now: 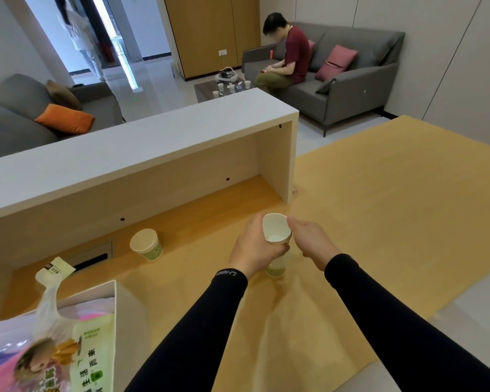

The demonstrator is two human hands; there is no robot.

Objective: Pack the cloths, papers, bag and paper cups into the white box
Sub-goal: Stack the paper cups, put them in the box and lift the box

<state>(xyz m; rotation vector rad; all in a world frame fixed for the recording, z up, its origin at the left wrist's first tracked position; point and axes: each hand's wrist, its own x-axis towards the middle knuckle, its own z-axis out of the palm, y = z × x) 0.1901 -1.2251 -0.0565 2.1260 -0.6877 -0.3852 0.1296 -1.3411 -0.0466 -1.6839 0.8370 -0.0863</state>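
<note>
A person's left hand (pixel 256 246) grips a white paper cup (pixel 276 229) held above the yellow wooden table (pixel 379 207), fingers wrapped around its wall. The right hand (pixel 311 240) touches the cup's rim, fingers loosely curled, grasping nothing. A second paper cup with green print (pixel 147 244) stands further left. The white box (pixel 119 301), already holding a printed plastic bag (pixel 68 349), sits at lower left.

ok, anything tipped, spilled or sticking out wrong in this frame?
No spill shown. The bag pokes out over the box rim instead of lying inside. One cup stands apart near the shelf, leaning in this wide-angle view. The left hand holds a cup tilted above another cup; the right hand touches its rim.
</note>
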